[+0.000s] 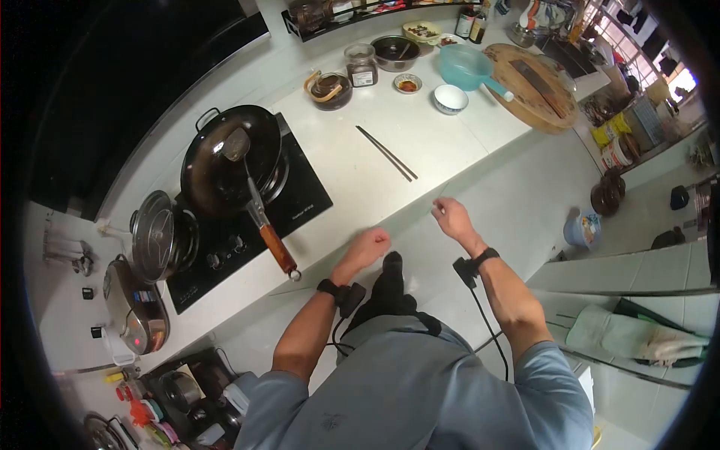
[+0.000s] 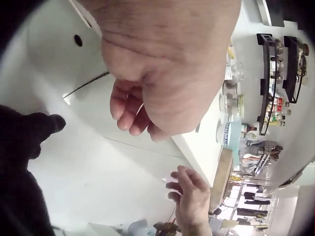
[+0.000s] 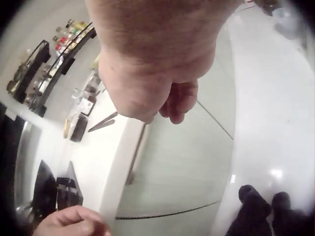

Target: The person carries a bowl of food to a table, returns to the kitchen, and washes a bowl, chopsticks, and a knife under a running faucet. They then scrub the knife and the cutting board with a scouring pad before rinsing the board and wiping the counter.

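Observation:
My left hand (image 1: 367, 247) hangs in front of the counter edge, fingers loosely curled and holding nothing. To its right, my right hand (image 1: 453, 219) is likewise empty, with its fingers loosely bent. In the left wrist view the curled fingers (image 2: 129, 110) show below the palm. Nearest the left hand is a spatula (image 1: 274, 244) with a wooden handle, its blade resting in a black wok (image 1: 202, 165) on the stove. A pair of dark chopsticks (image 1: 386, 154) lies on the white counter (image 1: 330, 142), beyond the right hand.
A glass lid (image 1: 161, 236) stands left of the wok. Along the back are a lidded jar (image 1: 361, 66), a dark pot (image 1: 396, 52), a small sauce dish (image 1: 407, 83), a white bowl (image 1: 450, 99) and a teal strainer (image 1: 465, 67). A cleaver (image 1: 540, 86) lies on the round chopping board (image 1: 517, 94).

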A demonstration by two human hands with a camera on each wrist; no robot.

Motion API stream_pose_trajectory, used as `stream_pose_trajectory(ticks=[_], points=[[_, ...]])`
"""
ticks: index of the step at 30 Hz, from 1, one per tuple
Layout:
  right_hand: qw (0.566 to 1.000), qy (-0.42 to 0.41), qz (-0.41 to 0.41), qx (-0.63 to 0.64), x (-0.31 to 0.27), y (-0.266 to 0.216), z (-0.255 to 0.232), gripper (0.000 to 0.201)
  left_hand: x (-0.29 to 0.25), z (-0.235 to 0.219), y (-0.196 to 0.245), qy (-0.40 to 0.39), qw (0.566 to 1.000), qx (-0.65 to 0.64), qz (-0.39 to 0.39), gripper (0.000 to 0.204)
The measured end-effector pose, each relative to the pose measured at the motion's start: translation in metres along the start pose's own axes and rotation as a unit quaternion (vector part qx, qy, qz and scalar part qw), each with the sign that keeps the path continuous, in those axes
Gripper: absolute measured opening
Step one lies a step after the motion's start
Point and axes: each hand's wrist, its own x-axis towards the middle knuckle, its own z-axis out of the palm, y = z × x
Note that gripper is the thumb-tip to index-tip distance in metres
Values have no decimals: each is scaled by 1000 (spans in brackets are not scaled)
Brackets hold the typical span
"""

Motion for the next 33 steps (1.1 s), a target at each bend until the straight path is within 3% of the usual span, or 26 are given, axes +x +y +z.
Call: stream_pose_trajectory(ticks=[2, 4, 6, 7, 12, 14, 19, 23, 27, 29, 30, 32, 33], points=[[1000, 14, -21, 8, 42, -8, 9, 29, 34, -10, 6, 9, 1000, -11, 10, 21], [999, 24, -44, 13, 78, -22, 13, 31, 65, -20, 16, 82, 996, 14, 34, 22], [996, -42, 12, -76, 106, -37, 13, 31, 88, -31, 36, 95, 994, -54, -7, 20], [992, -61, -30, -111, 121, -36, 17, 35, 100, -38, 44, 103, 987, -113, -44, 18], [982, -92, -30, -164, 162, -34, 39, 24, 142, -53, 64, 111, 984, -129, -60, 21], [967, -158, -22, -198, 171, -32, 44, 22, 152, -57, 72, 108, 981, -142, -71, 22], [974, -205, -56, -78, 172, -38, 26, 24, 172, -58, 93, 121, 961, -209, -132, 26], [968, -208, -139, 22, 158, -55, -11, 25, 190, -56, 79, 78, 951, -285, -93, 22], [975, -177, -129, 50, 160, -35, -22, 29, 202, -51, 100, 100, 967, -231, -49, 23], [976, -170, -114, 74, 158, -31, -35, 30, 199, -50, 130, 207, 972, -113, 13, 26], [977, -167, -110, 74, 156, -23, -37, 30, 201, -49, 138, 202, 973, -111, 13, 26], [985, -125, -95, 69, 153, -7, -38, 24, 205, -46, 151, 295, 947, -51, 116, 29], [986, -120, -89, 68, 151, -1, -38, 24, 207, -44, 150, 287, 949, -50, 117, 29]])
